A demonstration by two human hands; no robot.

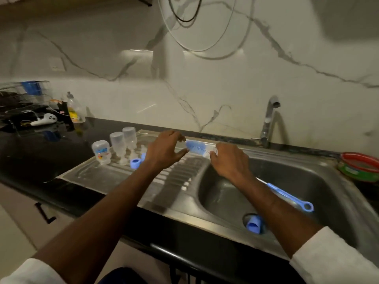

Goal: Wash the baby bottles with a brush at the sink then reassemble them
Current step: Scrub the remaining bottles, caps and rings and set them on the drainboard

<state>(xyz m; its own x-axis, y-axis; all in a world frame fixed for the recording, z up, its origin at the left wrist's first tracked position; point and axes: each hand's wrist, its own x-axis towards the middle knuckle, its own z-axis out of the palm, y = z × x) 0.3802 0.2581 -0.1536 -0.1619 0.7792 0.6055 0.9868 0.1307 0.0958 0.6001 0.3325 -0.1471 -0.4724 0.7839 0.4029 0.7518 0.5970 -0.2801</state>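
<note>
Sink (pixel 287 167) was brushed steel, dull sheen. Worktop (pixel 41 152) was glossy black stone. Bottles (pixel 119 144) were clear plastic. Wall (pixel 205 89) was polished veined marble.

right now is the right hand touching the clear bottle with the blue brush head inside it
Touching. The head view shows the right hand with fingers curled round one end of the clear bottle, held above the steel sink's edge.

Blue brush (pixel 290 196); black counter (pixel 41 152); white veined (grey) wall (pixel 225 78).
</note>
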